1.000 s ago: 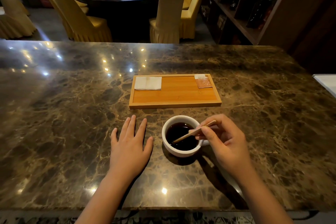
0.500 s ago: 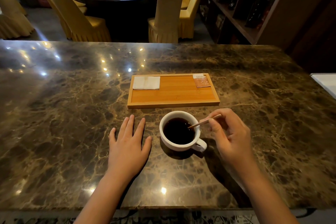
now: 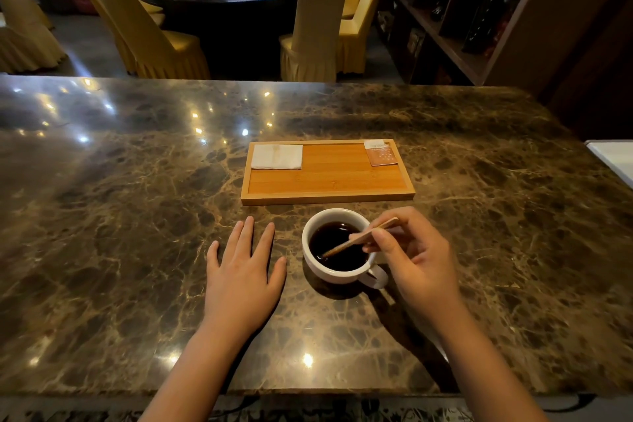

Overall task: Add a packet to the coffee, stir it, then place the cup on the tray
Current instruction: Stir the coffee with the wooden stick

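Observation:
A white cup [image 3: 329, 272] of dark coffee stands on the marble counter, just in front of a wooden tray [image 3: 325, 197]. Its handle points to the near right. My right hand [image 3: 416, 259] pinches a thin wooden stir stick [image 3: 356, 238], whose tip dips into the coffee. My left hand [image 3: 245, 279] lies flat on the counter to the left of the cup, fingers spread, holding nothing. An orange packet [image 3: 379, 153] lies in the tray's far right corner.
A folded white napkin [image 3: 277, 156] lies in the tray's far left corner. The dark marble counter [image 3: 120, 216] runs wide to both sides. A white object [image 3: 615, 156] pokes in at the right edge. Yellow chairs and a round table stand beyond the counter.
The stick was in the coffee, lifted to the cup's rim half a second ago, and now dips into the coffee again. The left hand has stayed flat.

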Action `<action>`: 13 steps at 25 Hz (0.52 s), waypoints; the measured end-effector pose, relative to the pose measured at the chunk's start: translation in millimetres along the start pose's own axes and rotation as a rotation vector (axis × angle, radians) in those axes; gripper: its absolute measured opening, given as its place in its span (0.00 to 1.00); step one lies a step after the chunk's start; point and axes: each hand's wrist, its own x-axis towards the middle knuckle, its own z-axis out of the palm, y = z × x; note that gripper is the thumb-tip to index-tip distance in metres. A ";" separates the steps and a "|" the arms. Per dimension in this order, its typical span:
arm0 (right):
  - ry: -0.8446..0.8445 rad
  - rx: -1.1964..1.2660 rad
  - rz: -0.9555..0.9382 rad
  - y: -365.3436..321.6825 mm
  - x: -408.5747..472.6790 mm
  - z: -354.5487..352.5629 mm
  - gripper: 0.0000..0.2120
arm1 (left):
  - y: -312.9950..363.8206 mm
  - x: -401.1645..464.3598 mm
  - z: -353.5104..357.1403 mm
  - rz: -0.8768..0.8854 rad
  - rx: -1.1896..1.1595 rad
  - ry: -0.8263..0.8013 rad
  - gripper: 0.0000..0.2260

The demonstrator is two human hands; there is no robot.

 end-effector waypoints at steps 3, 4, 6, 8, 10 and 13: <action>0.041 -0.024 -0.026 1.5 7.9 3.8 0.04 | -0.1 0.3 0.1 0.001 -0.002 -0.002 0.26; 0.061 -0.056 -0.038 1.9 10.2 2.8 0.03 | -0.2 0.5 0.0 0.001 -0.002 -0.003 0.26; 0.091 -0.129 -0.059 2.7 12.1 -2.1 0.02 | -0.4 0.9 0.1 0.001 -0.001 -0.002 0.26; 0.110 -0.204 -0.078 2.4 11.3 -8.1 0.03 | -0.5 0.7 0.4 0.001 -0.002 -0.001 0.26; 0.114 -0.278 -0.107 0.1 9.1 -12.7 0.04 | -0.5 0.7 1.0 0.002 -0.004 -0.002 0.26; 0.103 -0.340 -0.155 -5.8 5.8 -14.8 0.05 | -0.8 0.7 1.3 0.001 -0.004 -0.003 0.26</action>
